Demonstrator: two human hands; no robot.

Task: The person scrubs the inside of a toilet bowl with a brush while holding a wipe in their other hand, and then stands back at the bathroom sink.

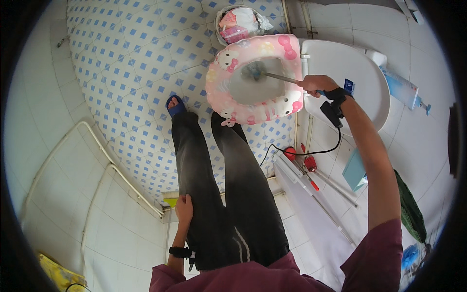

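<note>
Pink padded plastic toilet seat (221,92) with cartoon figures ringed the white bowl, near the far edge of the blue-and-white tiled floor (131,63). Right hand (314,83) clenched around the thin metal handle of the toilet brush (272,76); brush head, bluish bristles, sat down inside the bowl, touching its inner surface. Handle ran from the bowl out over the seat's right rim to the fist. Black wrist strap and cable hung from that forearm. White raised toilet lid (350,68) lay just behind the hand. Left hand (184,208) rested flat on the left thigh of the dark trousers (219,194), fingers loosely curled, grasping nothing. Blue sandal (175,104) planted on the floor beside the bowl. Lined waste bin (241,22) stood just beyond the seat. Red-handled tool (309,163) lay on the right ledge.
</note>
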